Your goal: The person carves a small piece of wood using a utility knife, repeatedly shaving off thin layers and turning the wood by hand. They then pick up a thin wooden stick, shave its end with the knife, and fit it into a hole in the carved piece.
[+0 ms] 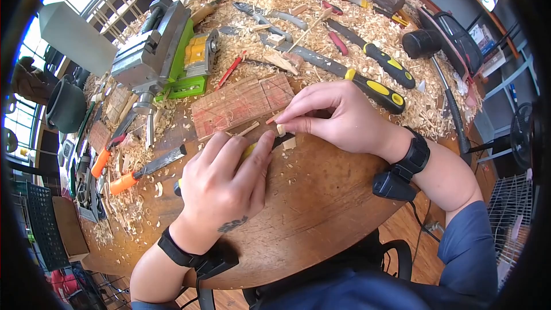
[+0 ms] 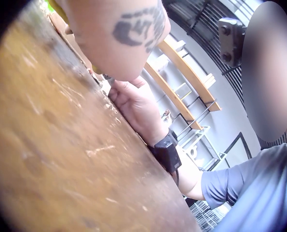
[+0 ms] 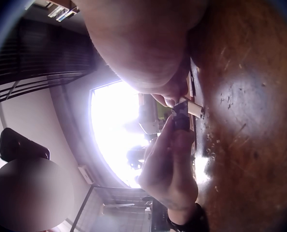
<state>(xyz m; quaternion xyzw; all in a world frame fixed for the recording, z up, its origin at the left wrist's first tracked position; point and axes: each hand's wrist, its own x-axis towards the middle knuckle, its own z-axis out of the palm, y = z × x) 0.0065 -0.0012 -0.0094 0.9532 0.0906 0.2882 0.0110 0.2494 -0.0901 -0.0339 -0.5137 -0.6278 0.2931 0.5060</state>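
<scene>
My left hand point(image 1: 224, 181) grips a tool with a yellow and black handle point(image 1: 250, 150), mostly hidden under the fingers. The tool's dark end point(image 3: 181, 108) shows past the left fingertips in the right wrist view. Facing it, my right hand point(image 1: 338, 116) pinches a small pale piece of wood point(image 1: 280, 130) between thumb and fingers, right at the left fingertips. Just below the fingertips a small flat wood offcut point(image 1: 289, 144) lies on the table. Behind both hands is a flat wooden board point(image 1: 232, 106) with red marks.
A vise point(image 1: 143, 57) with a green base stands at the left. An orange-handled chisel point(image 1: 143, 171) lies near the left hand. Yellow-and-black-handled files point(image 1: 376, 87), a mallet point(image 1: 422, 43) and wood shavings point(image 1: 425, 106) spread over the wooden table point(image 1: 321, 195).
</scene>
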